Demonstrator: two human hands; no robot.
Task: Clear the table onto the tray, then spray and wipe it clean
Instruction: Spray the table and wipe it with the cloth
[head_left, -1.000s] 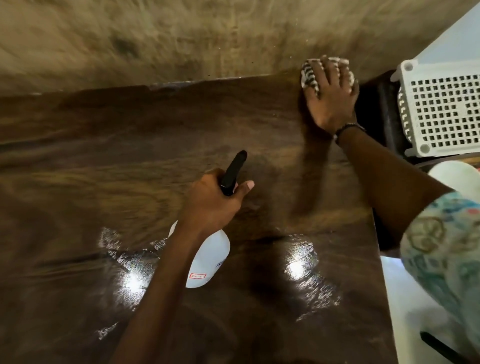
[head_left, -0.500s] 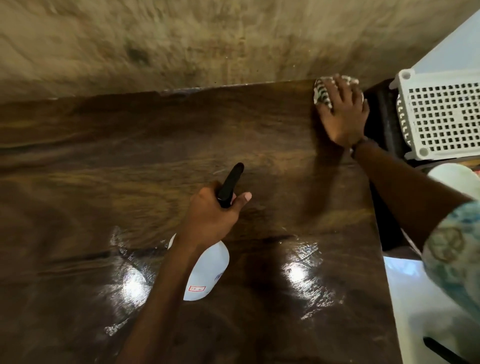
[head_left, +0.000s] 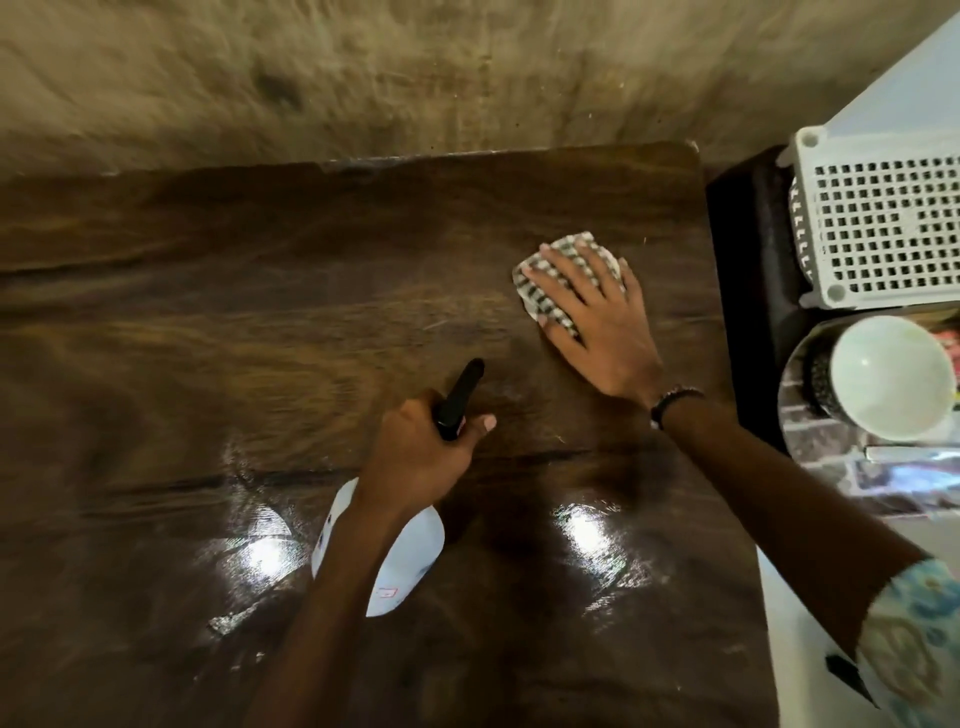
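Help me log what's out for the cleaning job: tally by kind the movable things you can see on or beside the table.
Spray bottle: 1
Checked cloth: 1
White perforated basket: 1
White bowl: 1
Total: 4

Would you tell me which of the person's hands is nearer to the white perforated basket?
The right hand. It presses the checked cloth flat on the table, close to the white perforated basket. The left hand grips the spray bottle farther from it, mid-table.

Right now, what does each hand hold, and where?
Left hand grips the spray bottle at its black head; right hand presses flat on the checkered cloth.
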